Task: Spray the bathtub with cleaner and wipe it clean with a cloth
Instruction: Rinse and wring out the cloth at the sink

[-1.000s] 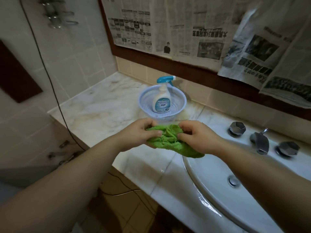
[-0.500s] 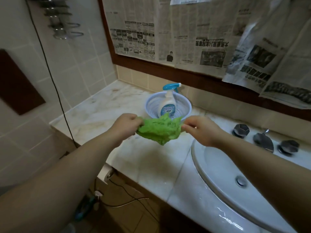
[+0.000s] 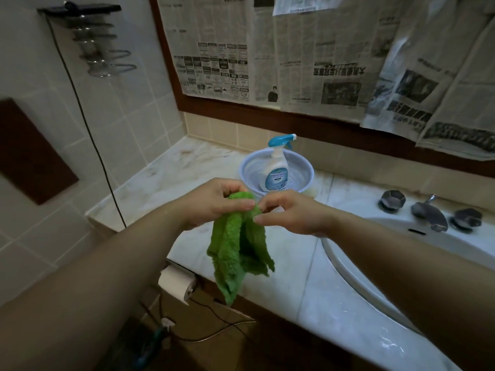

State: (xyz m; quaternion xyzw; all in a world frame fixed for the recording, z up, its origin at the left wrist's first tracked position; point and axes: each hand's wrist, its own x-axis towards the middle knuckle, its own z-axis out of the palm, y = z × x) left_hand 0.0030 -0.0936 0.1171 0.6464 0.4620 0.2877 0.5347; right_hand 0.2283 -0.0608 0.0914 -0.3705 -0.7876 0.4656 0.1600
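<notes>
Currently left hand [image 3: 214,202] is pinching the limp, light green terry cloth [image 3: 238,245] by its top edge, right hand [image 3: 292,212] nipping the same edge beside it, in front of the white plastic spray bottle [image 3: 276,167].

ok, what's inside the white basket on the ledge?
One spray bottle of household cleaner stands upright inside the white basket, blue trigger head above the rim. The left hand and right hand, holding the green cloth, cover the basket's near edge.

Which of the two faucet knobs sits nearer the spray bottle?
The left-hand knob, on the basket side of the spout. The other knob lies beyond the spout, farther from the spray bottle standing in the white basket.
</notes>
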